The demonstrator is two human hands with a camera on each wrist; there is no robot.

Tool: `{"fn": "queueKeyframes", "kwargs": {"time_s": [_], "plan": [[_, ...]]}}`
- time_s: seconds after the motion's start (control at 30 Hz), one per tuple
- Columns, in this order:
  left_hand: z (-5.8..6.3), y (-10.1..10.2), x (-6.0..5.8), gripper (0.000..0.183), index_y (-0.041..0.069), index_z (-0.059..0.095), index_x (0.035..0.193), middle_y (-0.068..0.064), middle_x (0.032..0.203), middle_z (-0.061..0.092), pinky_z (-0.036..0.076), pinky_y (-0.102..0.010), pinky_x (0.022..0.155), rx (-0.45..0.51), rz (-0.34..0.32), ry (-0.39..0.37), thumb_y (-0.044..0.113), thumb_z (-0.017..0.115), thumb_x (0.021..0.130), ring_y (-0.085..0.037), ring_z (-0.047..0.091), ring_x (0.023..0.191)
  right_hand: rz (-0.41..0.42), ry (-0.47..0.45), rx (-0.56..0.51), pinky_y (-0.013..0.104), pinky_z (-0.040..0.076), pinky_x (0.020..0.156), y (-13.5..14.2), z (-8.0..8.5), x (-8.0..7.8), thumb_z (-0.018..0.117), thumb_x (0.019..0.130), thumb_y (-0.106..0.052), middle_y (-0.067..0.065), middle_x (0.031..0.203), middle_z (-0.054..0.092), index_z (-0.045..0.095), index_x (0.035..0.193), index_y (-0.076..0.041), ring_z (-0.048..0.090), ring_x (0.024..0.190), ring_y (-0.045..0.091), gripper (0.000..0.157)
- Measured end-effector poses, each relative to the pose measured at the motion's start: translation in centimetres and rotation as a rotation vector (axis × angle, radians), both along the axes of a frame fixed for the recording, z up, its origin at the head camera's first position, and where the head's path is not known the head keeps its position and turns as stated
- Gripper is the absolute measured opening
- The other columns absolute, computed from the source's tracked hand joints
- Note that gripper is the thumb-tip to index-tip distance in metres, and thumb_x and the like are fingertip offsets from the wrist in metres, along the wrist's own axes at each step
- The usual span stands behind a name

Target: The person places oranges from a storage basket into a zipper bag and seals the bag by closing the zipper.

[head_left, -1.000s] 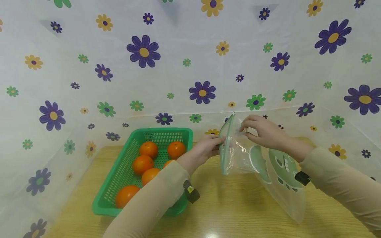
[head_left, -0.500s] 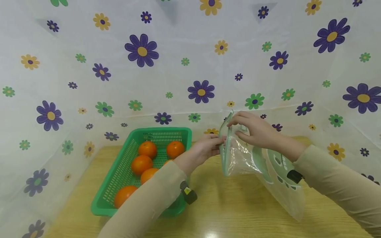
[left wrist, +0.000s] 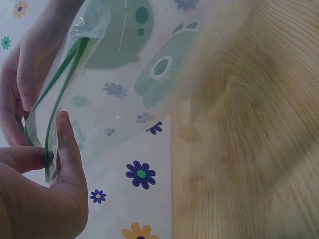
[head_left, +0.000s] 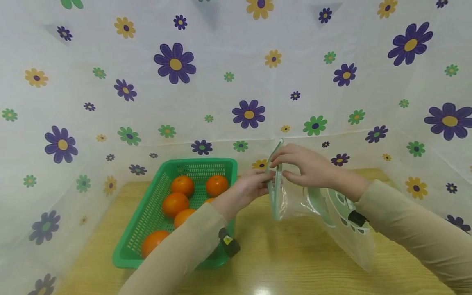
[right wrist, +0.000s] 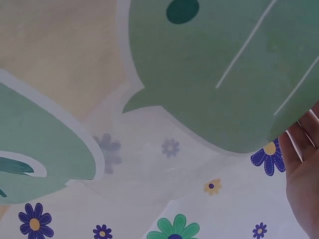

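A clear zip bag (head_left: pixel 295 205) with green printed shapes hangs over the table, its mouth turned left and its lower end to the right. My left hand (head_left: pixel 243 192) pinches the rim of the mouth; in the left wrist view, the thumb and a finger (left wrist: pixel 69 149) lie on either side of the green zip strip (left wrist: pixel 56 112). The fingers of my right hand (head_left: pixel 313 168) reach across the strips at the upper part of the mouth, with a gap between fingers and thumb. In the right wrist view the bag's print covers much of the picture, and that hand's fingers (right wrist: pixel 301 142) look fairly straight.
A green plastic basket (head_left: pixel 138 217) holding several oranges (head_left: pixel 175 205) stands left of the bag, partly behind my left forearm. The wooden table (head_left: pixel 280 262) meets a flower-patterned sheet (head_left: pixel 206 98) at the back and sides.
My right hand has moved left along the bag to the mouth, its fingers now over the zip strips. The mouth looks narrower and has shifted slightly left. My left hand keeps its pinch.
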State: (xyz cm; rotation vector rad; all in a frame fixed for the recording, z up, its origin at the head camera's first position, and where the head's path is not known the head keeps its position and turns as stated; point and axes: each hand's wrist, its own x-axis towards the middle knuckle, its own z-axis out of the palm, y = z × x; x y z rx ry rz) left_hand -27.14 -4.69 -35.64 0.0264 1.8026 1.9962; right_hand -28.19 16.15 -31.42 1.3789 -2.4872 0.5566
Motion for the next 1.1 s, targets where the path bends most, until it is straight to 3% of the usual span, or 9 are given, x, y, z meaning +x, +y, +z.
{"fn": "queueKeyframes", "kwargs": {"time_s": [0.13,0.3,0.4,0.53,0.77,1.1], "plan": [[-0.2,-0.3,0.1,0.035,-0.011,0.061,0.138,-0.002,0.100,0.072,0.062,-0.025,0.092,-0.004,0.000,-0.010,0.011,0.054,0.111,-0.007,0.069,0.085,0.004,0.010,0.022,0.054,0.053,0.112,-0.4,-0.1,-0.1,0.069,0.093,-0.005,0.009,0.129,0.073,0.076,0.113,-0.010,0.064,0.127,0.032,0.021],[-0.5,-0.7,0.4,0.036,-0.011,0.058,0.142,-0.024,0.132,0.071,0.057,-0.039,0.110,-0.018,-0.005,-0.001,0.007,0.052,0.111,-0.011,0.070,0.092,0.021,0.011,-0.006,0.048,0.056,0.105,-0.7,0.1,-0.3,0.069,0.092,-0.006,0.006,0.118,0.074,0.072,0.102,-0.011,0.066,0.117,0.025,0.011],[-0.8,-1.0,0.6,0.037,-0.010,0.057,0.143,-0.028,0.141,0.065,0.051,-0.045,0.117,-0.017,-0.011,-0.007,0.007,0.053,0.110,-0.011,0.071,0.093,0.023,0.014,-0.024,0.044,0.057,0.100,-0.7,0.2,-0.2,0.069,0.090,-0.006,0.003,0.109,0.073,0.070,0.098,-0.011,0.065,0.110,0.021,0.010],[-1.1,-1.4,0.8,0.036,-0.010,0.058,0.141,-0.026,0.134,0.071,0.053,-0.043,0.115,-0.024,-0.006,-0.022,0.006,0.056,0.109,-0.009,0.072,0.086,0.028,0.035,-0.037,0.043,0.057,0.095,-0.6,0.2,-0.3,0.069,0.088,-0.005,-0.001,0.100,0.069,0.068,0.094,-0.013,0.062,0.103,0.019,0.010],[-1.9,-1.8,0.9,0.026,-0.008,0.065,0.130,-0.022,0.121,0.077,0.065,-0.030,0.092,-0.054,0.045,-0.023,0.003,0.060,0.106,-0.008,0.073,0.078,0.051,0.062,-0.043,0.035,0.053,0.085,-0.3,0.4,-0.3,0.069,0.085,-0.006,-0.004,0.091,0.063,0.065,0.087,-0.016,0.055,0.094,0.013,0.010],[-2.1,-2.3,1.2,0.027,-0.008,0.065,0.130,-0.025,0.125,0.076,0.059,-0.041,0.106,-0.074,0.075,-0.014,0.003,0.060,0.106,-0.009,0.075,0.081,0.036,-0.012,-0.069,0.031,0.055,0.076,0.1,0.1,-0.5,0.067,0.085,-0.002,-0.005,0.086,0.060,0.063,0.085,-0.016,0.054,0.086,0.010,0.015]]}}
